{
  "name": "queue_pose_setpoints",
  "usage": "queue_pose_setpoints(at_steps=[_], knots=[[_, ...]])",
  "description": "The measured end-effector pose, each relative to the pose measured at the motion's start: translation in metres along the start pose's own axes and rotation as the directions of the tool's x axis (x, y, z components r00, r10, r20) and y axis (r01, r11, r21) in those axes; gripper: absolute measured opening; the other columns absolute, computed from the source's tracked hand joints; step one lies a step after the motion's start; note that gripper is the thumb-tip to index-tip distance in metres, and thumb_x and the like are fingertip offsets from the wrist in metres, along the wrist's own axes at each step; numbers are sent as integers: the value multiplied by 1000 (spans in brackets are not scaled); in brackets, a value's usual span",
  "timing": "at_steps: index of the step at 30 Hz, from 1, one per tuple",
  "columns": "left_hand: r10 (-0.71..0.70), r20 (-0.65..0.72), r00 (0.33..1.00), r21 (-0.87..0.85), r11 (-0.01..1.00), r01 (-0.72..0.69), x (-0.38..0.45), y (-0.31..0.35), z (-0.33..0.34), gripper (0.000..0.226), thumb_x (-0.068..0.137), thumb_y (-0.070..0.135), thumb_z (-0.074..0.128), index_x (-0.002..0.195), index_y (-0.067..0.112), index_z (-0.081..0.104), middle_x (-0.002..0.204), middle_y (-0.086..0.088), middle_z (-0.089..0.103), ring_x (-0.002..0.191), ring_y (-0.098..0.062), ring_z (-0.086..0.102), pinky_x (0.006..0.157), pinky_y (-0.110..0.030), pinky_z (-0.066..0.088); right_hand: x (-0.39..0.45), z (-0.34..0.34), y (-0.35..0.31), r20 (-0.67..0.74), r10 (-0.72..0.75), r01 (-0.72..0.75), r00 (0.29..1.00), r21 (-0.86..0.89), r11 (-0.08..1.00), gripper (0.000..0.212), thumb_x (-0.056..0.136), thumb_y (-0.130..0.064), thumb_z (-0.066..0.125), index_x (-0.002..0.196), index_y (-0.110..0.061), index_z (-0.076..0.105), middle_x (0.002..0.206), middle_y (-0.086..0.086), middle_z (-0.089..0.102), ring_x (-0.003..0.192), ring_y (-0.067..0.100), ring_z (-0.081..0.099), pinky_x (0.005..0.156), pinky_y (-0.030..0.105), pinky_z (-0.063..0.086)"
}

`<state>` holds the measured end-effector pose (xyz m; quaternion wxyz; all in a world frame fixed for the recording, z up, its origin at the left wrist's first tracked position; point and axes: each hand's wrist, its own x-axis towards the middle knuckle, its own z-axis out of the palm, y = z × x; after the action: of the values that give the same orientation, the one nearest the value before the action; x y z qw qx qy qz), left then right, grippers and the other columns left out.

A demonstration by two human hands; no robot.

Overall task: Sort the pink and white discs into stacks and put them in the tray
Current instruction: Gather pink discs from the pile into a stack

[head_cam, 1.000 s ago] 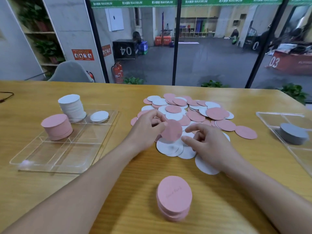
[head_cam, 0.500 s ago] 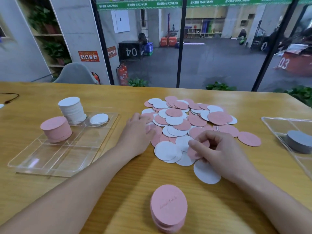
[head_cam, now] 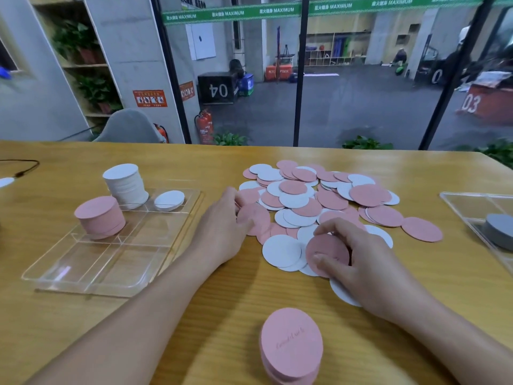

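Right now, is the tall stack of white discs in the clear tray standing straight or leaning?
Leaning slightly. The tall white disc stack stands in the clear plastic tray's far compartment, its upper discs offset left of its base.

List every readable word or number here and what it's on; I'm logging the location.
"MAXIMUM", repeated: green banner on the glass; the characters beside it are too small.
"04", mirrored: black box.
"03": red box.
Orange wall signs: unreadable.
Script on the near pink stack: too faint.
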<state>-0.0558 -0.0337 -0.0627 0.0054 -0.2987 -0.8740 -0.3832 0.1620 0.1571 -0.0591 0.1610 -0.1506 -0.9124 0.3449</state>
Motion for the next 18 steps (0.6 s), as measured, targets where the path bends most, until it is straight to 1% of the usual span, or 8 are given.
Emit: queue_pose_setpoints(at_steps=[1,2,4,8,11,14,16,18], knots=[[14,-39,999,-107,994,-18,0,-1,-2,18,101,30,76,107,31,58,95,10,69,84,-15,63,72,-35,51,0,0,0,-7,1,-1,1000,10,1000,32,97,-40,75,117,-53,54,106,-18,70,90,8,67,82,35,59],[40,-63,997,-190,980,-51,0,-1,-4,16,101,27,78,103,32,63,90,8,71,77,-16,62,71,-36,51,0,-1,1,-13,-7,7,1000,38,999,32,99,-39,74,118,-53,53,111,-21,70,95,8,67,85,37,59],[126,-48,991,-325,936,-135,-3,3,-6,12,100,22,80,98,30,71,87,6,74,78,-24,65,74,-38,54,-1,-1,-1,-18,-39,41,999,122,992,31,101,-33,73,118,-49,52,117,-25,67,103,5,66,87,31,56],[318,159,935,-469,858,-211,-19,23,6,13,106,12,72,99,21,79,86,2,75,77,-11,64,77,-27,52,0,1,-3,-59,-82,91,995,179,980,28,102,-27,72,115,-40,51,108,-16,68,95,12,65,80,30,53],[377,269,887,-505,839,-203,-27,27,17,21,110,7,64,110,17,82,87,-10,75,80,-17,67,80,-29,57,1,4,-2,-60,-106,112,993,114,987,30,103,-27,72,116,-43,50,112,-23,64,99,8,63,78,23,50],[375,246,894,-446,863,-239,-27,25,22,28,111,7,60,114,22,83,95,0,79,93,-14,73,86,-26,58,2,6,3,8,-118,118,993,-35,992,23,104,-31,68,115,-46,54,104,-34,63,97,2,60,71,17,45],[358,159,920,-283,909,-305,-22,21,22,27,110,10,61,111,27,82,105,14,78,104,-9,70,87,-22,53,4,4,7,3,-95,95,995,-65,993,19,102,-34,69,109,-46,56,97,-34,62,90,2,59,68,17,44],[384,166,908,-144,921,-363,-15,15,22,29,110,13,59,113,30,81,112,21,75,113,-6,64,90,-16,46,4,2,10,-14,-83,82,996,-50,995,17,101,-34,71,104,-44,58,93,-31,63,86,4,58,66,18,44]])
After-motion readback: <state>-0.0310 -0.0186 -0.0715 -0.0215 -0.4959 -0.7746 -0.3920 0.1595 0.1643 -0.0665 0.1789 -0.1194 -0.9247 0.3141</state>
